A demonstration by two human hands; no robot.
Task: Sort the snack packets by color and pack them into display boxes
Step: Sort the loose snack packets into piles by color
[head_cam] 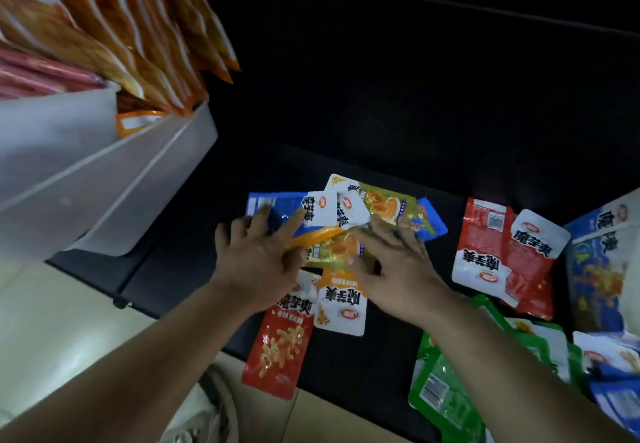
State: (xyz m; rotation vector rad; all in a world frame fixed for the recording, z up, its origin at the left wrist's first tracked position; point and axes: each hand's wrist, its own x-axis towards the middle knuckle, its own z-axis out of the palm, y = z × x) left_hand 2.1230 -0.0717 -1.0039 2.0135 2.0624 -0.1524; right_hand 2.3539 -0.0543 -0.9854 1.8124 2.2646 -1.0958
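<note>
Both hands work in the mixed heap of snack packets at the middle of the dark tabletop (pixel 363 366). The left hand (pixel 256 262) lies across a blue packet (pixel 273 205) with its fingers fanned. Its grip looks closed on the orange packet (pixel 318 236), whose edge comes out between thumb and forefinger, though the blur leaves some doubt. The right hand (pixel 401 269) has an open grip, fingers spread flat on the gold packets (pixel 332 252). That is probably to pin the heap down so only the orange one slides free.

The layout follows the sorting. Red packets (pixel 485 234) sit together to the right of the heap, green packets (pixel 446 394) lie near the front edge, and a blue stack (pixel 595 269) sits at the far right, so each colour has its own patch. The white display box (pixel 104 172) at the upper left is already crowded with upright orange packs (pixel 145 37), so the one being picked most likely belongs there.

The heap is unsorted — red, orange and gold packets overlap, and some poke past the tabletop's front edge. The glossy film is slippery, so a neighbouring packet could be dragged along or knocked off that edge.
</note>
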